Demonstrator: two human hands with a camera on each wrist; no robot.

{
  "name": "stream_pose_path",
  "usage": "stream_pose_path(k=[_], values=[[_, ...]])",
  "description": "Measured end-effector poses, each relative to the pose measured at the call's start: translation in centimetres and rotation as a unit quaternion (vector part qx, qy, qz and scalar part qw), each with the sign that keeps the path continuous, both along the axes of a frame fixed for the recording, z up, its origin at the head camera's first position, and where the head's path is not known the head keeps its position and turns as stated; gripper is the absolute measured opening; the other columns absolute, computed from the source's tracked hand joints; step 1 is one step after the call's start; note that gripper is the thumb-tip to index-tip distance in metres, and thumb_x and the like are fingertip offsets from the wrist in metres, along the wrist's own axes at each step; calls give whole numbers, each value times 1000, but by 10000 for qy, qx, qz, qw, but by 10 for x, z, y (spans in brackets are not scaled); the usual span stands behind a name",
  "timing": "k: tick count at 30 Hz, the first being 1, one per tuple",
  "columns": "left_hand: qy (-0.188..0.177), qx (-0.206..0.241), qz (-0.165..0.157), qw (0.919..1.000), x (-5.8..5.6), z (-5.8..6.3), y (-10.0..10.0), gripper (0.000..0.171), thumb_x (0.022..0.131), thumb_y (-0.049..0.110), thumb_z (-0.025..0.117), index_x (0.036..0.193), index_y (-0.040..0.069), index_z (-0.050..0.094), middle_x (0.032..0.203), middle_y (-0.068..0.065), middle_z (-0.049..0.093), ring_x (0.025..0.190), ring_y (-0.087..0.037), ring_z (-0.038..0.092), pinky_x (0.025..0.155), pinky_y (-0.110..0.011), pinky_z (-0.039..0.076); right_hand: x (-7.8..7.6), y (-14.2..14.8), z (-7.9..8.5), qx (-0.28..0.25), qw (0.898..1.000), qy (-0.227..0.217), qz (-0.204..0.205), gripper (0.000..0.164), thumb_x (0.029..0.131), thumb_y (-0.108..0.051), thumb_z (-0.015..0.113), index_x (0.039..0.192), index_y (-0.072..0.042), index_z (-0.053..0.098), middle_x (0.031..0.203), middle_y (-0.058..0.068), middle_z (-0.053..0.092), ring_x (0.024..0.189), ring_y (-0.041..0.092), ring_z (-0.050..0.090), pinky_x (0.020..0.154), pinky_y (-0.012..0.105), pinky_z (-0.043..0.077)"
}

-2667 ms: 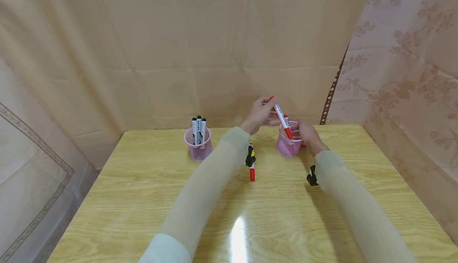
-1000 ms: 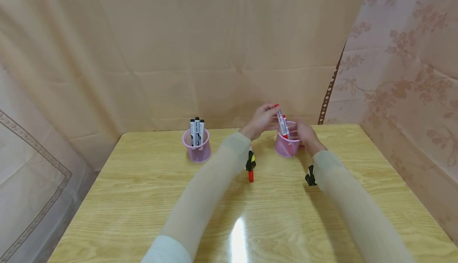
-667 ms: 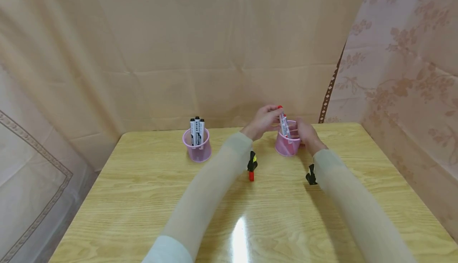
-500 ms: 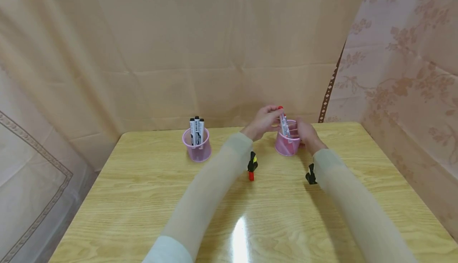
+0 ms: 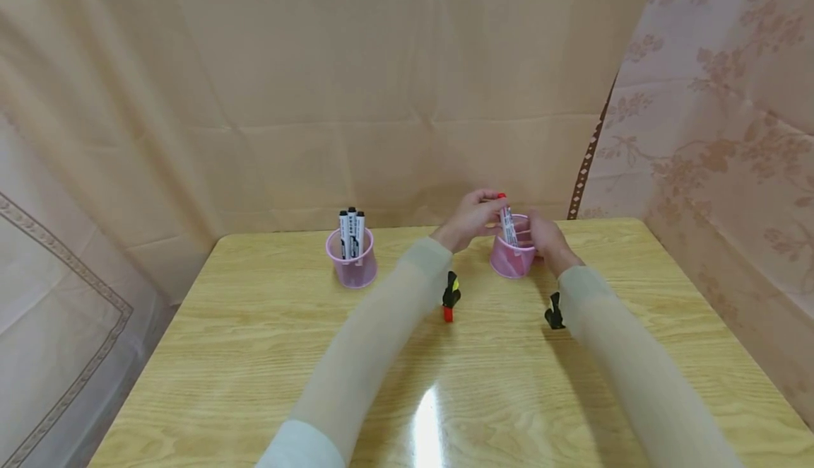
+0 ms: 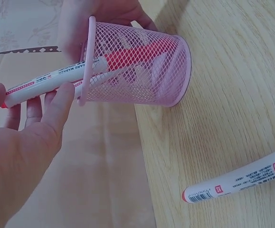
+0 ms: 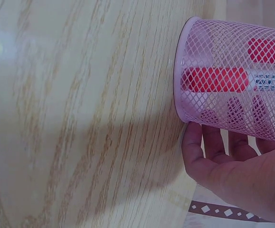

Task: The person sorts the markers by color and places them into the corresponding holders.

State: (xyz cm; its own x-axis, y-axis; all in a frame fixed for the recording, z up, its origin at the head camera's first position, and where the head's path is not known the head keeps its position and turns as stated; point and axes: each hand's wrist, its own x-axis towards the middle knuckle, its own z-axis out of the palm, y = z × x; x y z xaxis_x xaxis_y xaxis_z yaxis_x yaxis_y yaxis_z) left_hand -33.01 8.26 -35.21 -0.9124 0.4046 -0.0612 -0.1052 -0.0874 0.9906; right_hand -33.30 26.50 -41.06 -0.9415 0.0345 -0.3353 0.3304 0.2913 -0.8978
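My left hand (image 5: 472, 222) pinches a red whiteboard marker (image 6: 56, 78) by its upper end, thumb on one side and fingers on the other. Its red-capped end points down inside a pink mesh pen cup (image 6: 170, 90), tilted against the rim. A second red marker (image 7: 213, 80) stands cap-down in the same cup, its tip near the bottom. Around the cup's right side, my right hand (image 7: 241, 175) grips the mesh with curled fingers. Another red marker (image 6: 237, 175) lies on the table below my left wrist, mostly covered by it in the head view.
To the left stands another pink mesh cup (image 5: 356, 273) with several black-capped markers (image 5: 352, 233) upright in it. Both cups are near the back edge of the wood-grain table (image 5: 254, 355). A beige cloth (image 5: 318, 100) hangs behind, with a floral one (image 5: 731, 136) at right.
The left hand has lowered the red marker from above the rim down into the right cup, drifting slightly right. The right hand has stayed on the cup.
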Motion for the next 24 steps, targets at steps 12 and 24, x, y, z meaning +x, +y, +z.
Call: stream_pose_path(k=[12,24], values=[[95,-180,-98,9997,-2,-3,0,32,103,11,59,131,-4,54,119,-21,60,105,-32,61,101,-49,51,0,0,-2,49,10000,-10,6,80,106,-57,12,148,1,44,149,22,47,132,36,47,100,45,45],[455,-814,-102,9956,10,4,6,22,101,10,63,120,0,60,103,-9,61,108,-40,63,95,-50,55,1,-1,-1,-180,9998,3,-94,75,107,-51,11,150,2,42,147,22,47,124,30,51,97,40,47]])
